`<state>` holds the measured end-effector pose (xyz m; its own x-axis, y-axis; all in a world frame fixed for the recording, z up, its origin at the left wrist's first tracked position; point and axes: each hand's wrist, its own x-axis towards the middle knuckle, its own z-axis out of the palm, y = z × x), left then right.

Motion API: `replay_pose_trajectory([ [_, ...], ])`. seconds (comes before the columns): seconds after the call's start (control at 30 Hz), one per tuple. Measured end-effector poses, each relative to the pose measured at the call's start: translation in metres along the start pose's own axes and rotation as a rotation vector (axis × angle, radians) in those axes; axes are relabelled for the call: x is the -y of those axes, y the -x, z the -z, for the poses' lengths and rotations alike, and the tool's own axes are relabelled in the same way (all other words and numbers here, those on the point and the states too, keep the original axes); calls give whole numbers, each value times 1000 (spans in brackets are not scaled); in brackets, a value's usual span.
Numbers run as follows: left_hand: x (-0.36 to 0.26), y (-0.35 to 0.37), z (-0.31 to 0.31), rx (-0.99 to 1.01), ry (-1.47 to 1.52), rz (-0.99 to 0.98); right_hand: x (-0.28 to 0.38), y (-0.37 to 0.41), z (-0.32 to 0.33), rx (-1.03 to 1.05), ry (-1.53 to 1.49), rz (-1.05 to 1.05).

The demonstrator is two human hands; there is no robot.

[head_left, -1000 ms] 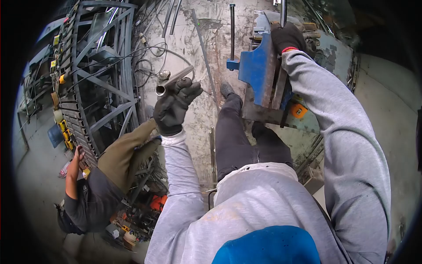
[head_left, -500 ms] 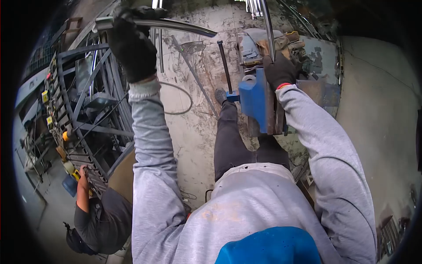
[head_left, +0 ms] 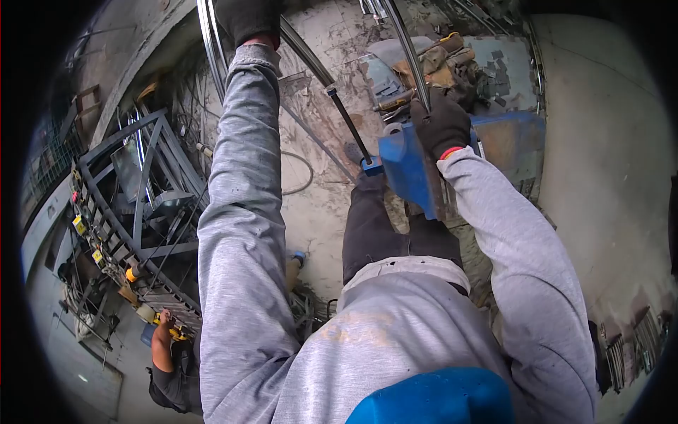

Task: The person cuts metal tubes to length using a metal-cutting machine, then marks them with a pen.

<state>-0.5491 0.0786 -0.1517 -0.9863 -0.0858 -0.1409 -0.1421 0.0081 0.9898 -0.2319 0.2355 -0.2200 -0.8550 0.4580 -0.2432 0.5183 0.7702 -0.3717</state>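
Observation:
My left hand [head_left: 248, 20], in a dark glove, is at the top edge with its fingers partly cut off. It is closed on a shiny metal tube [head_left: 305, 53], which slants down to the right towards the vise handle [head_left: 349, 119]. My right hand [head_left: 441, 124], also gloved, is closed round the lower end of another polished metal tube [head_left: 406, 49] that runs up out of view. Directly under the right hand is the blue bench vise [head_left: 401, 166], partly covered by it. Whether this tube touches the jaws is hidden.
Brown rags or gloves [head_left: 441, 63] lie on the worktable [head_left: 508, 88] behind the vise. Grey metal frames [head_left: 152, 191] stand at left, beside a rack with yellow tools [head_left: 79, 225]. Another person's arm [head_left: 162, 350] reaches there. A hose [head_left: 305, 169] lies on the floor.
My left hand has moved up to the view's edge, and its tube has swung from nearly level to a steep slant. The right hand keeps its tube over the vise. The view has shifted.

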Motion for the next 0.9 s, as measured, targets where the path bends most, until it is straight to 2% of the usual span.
replay_pose_trajectory([
  [0.2,16,-1,-8,45,-121,6,1,1,3,4,-13,18],
  [0.47,40,4,-6,44,-106,78,-3,1,-3,-34,-10,42],
  [0.63,84,-7,10,121,-125,224,-2,2,-2,-45,1,56],
  [0.77,114,-15,25,257,100,260,-3,3,-3,-52,7,65],
  [0.8,104,-10,22,220,99,360,-3,3,-2,-57,-2,67],
  [0.83,96,-10,18,221,102,366,-2,3,-1,-61,-9,69],
  [0.9,90,-13,16,446,423,573,-2,4,-1,-48,-11,61],
])
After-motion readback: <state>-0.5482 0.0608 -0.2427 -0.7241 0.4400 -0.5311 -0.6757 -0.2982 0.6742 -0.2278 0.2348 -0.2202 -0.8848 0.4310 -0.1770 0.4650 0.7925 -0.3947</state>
